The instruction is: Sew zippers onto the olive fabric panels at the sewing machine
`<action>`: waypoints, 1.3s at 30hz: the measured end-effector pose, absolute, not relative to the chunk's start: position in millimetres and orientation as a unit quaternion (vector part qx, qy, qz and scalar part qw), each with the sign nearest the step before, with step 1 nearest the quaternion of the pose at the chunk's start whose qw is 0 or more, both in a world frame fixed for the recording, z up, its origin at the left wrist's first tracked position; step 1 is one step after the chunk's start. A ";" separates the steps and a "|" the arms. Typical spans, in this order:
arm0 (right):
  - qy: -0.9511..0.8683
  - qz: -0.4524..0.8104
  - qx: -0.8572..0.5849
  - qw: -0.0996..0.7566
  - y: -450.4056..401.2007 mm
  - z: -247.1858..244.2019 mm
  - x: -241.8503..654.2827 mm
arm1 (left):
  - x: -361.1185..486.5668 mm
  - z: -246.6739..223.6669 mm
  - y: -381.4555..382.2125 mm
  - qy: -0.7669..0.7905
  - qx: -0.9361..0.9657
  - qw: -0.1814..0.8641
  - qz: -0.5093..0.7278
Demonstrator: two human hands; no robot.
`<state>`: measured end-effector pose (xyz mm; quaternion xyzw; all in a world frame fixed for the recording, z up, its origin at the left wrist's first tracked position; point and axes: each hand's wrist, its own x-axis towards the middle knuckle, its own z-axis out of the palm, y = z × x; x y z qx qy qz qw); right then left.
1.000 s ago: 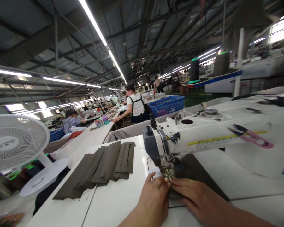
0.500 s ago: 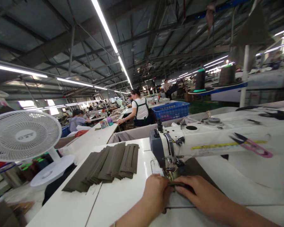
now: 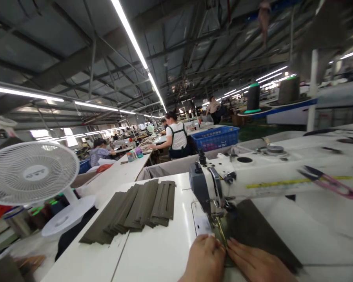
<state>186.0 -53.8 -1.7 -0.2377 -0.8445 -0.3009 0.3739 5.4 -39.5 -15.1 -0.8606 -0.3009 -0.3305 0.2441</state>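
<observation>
A dark olive fabric piece [image 3: 261, 231] lies beneath the head of a white sewing machine [image 3: 208, 188] and reaches to the right. My left hand [image 3: 206, 256] is closed at the fabric's near left edge, just in front of the needle area; what its curled fingers pinch is hidden. Stretched out flat, the fingers of my right hand [image 3: 255, 260] rest on the fabric beside a thin brass-coloured guide [image 3: 222, 232]. Left of the machine, a fanned stack of olive fabric strips [image 3: 132, 209] lies on the white table [image 3: 153, 248].
Pink-handled snips [image 3: 331, 182] lie on the machine arm. A white fan [image 3: 35, 172] stands at left. Behind the table are a blue crate [image 3: 214, 137] and a person in a white shirt [image 3: 178, 137]. Thread cones [image 3: 253, 98] stand at upper right.
Both hands have moved down and nearer. My right hand has gone from pinching the fabric edge to lying flat, and more of the fabric shows beside the needle. The view has shifted slightly.
</observation>
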 end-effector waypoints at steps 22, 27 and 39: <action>-0.847 -0.192 -0.291 0.402 -31.5 9.3 175.0 | 1.7 6.6 -18.3 -0.351 -0.889 0.148 -0.255; -0.848 -0.187 -0.297 0.396 -22.8 16.0 171.7 | 0.2 5.5 -11.2 -0.369 -0.884 0.135 -0.253; -0.850 -0.276 -0.303 0.332 -23.6 -13.9 182.6 | -3.9 -4.9 -21.8 -0.330 -0.880 0.137 -0.314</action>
